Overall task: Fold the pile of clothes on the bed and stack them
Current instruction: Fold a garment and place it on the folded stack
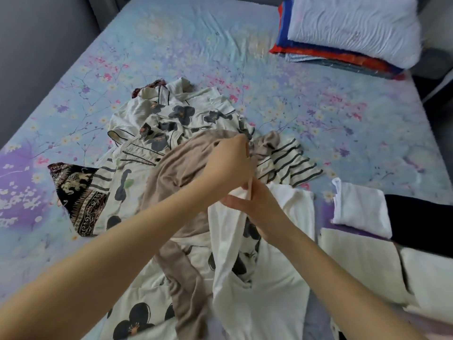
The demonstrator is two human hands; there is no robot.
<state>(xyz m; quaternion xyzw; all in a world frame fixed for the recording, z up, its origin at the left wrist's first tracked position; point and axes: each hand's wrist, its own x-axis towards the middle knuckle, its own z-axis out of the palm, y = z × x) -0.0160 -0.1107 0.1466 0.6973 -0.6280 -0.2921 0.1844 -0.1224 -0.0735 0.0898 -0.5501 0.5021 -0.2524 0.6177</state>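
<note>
Two hands, left hand (230, 165) and right hand (256, 204), pinch the white top (259, 295) above the clothes pile (171, 116).

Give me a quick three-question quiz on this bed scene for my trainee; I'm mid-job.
1. True or false: the white pillow rests on a stack of red and blue cloth.
2. Which garment does the right hand grip? A white top; B striped shirt; C black patterned cloth.
3. Fill in: the folded white pieces lie to the ___ of the unfolded pile.
Key: 1 true; 2 A; 3 right.
</note>
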